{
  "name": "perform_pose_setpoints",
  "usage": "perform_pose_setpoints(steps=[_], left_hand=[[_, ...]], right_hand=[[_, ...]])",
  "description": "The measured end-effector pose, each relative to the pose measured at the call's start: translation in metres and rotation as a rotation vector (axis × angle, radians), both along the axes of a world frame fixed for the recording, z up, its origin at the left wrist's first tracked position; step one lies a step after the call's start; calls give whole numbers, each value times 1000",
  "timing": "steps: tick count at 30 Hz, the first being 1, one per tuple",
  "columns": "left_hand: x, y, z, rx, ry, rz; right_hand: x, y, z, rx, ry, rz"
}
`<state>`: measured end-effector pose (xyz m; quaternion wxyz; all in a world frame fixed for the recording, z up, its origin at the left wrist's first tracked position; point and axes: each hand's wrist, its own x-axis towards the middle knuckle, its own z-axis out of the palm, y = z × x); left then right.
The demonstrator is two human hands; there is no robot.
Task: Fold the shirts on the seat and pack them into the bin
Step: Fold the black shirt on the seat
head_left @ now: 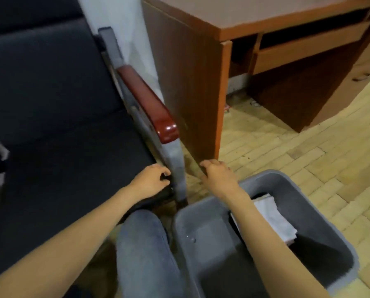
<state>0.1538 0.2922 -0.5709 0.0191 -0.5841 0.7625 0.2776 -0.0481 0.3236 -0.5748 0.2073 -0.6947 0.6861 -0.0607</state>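
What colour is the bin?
The bin is grey; head view shows it best.

bare forearms (89, 229), no sleeves showing; faded blue-grey jeans (143, 250) over the knee.

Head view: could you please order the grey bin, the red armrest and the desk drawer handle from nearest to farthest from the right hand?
1. Grey bin: rim just beside the right hand.
2. Red armrest: up and to the left.
3. Drawer handle: far upper right, on the desk.
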Motion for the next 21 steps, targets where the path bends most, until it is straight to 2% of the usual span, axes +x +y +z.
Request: perform_pose_setpoints(steps=[4, 8, 14, 21], left_hand=[[109, 28, 48, -56, -19, 203], [209, 60, 74, -149, -5, 399], [344, 106, 74, -250, 50, 693], [483, 151, 19, -226, 9, 947]], right_hand=[[95, -11, 64, -52, -4, 349], [200, -21, 97, -99, 45, 587], [349, -19, 111, -52, 52, 778], [509, -11, 75, 40, 39, 938]])
